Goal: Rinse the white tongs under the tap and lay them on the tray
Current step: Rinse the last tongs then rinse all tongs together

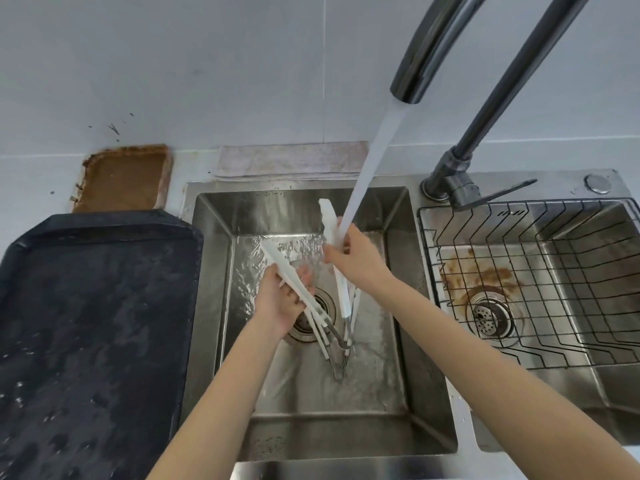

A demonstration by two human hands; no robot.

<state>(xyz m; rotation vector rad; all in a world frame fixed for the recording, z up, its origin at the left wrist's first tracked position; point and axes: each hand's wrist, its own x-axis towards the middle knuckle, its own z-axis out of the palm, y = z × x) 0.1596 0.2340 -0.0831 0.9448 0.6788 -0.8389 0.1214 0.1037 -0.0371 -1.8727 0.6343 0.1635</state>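
Note:
The white tongs (341,299) are spread in a V over the left sink basin (398,258), joined at a metal hinge low in the basin. My left hand (282,299) grips the left arm of the tongs. My right hand (356,259) grips the right arm near its white tip, which points up and away. Water pours from the dark tap spout (419,64) onto my right hand and that tip. The dark wet tray (93,323) lies on the counter left of the sink.
A wire rack (540,282) fills the right basin, whose bottom is rust-stained around the drain. The tap lever (498,194) sticks out between the basins. A brown cloth (124,178) and a pale cloth (291,161) lie behind the tray and sink.

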